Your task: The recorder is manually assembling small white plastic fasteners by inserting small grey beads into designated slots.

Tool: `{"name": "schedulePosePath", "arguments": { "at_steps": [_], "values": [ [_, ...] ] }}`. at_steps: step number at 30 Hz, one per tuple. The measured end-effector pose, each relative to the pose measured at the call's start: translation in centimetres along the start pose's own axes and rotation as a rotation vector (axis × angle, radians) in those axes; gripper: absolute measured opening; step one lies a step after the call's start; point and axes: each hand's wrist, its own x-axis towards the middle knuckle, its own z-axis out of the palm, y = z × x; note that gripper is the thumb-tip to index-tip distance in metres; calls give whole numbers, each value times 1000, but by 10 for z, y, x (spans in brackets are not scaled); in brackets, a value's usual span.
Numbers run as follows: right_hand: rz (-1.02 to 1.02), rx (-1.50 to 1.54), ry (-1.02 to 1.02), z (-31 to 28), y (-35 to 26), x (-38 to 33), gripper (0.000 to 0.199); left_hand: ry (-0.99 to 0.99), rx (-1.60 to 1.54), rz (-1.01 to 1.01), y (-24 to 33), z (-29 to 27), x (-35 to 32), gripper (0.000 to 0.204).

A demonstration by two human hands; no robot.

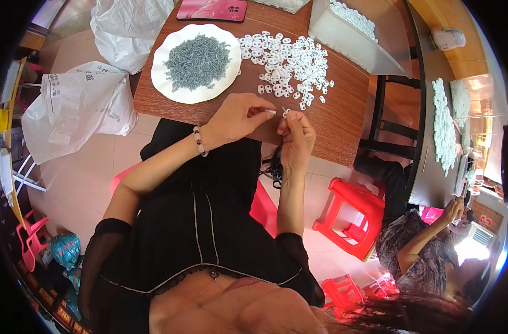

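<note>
My left hand [238, 117] pinches a small white plastic piece [270, 112] between thumb and forefinger at the near edge of the wooden table [343, 128]. My right hand [296, 136] holds another small white piece [285, 113] at its fingertips, right beside the left one. Just beyond my hands lies a spread pile of white plastic pieces [287, 61]. Left of the pile, a white scalloped plate [170, 89] holds a heap of small grey pins [197, 61]. A beaded bracelet [199, 141] is on my left wrist.
A pink phone [212, 9] lies at the table's far edge, with a clear plastic bin [354, 33] of white pieces at the far right. White plastic bags [75, 106] sit on the floor to the left. Red stools [351, 214] stand at right, where another person [426, 245] sits at a second table.
</note>
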Motion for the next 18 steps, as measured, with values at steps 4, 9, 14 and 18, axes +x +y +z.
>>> {"name": "schedulePosePath", "arguments": {
  "at_steps": [4,9,14,18],
  "values": [
    [79,204,-56,3,4,3,13,-82,-175,-143,2,-1,-3,19],
    [86,262,-114,6,5,2,14,-132,-419,-294,5,1,-6,22],
    [44,233,-140,12,5,-3,13,-86,-608,-263,-8,3,-6,25],
    [30,228,-124,15,6,-5,12,-8,-595,-295,-5,2,-9,26]
  ]
}}
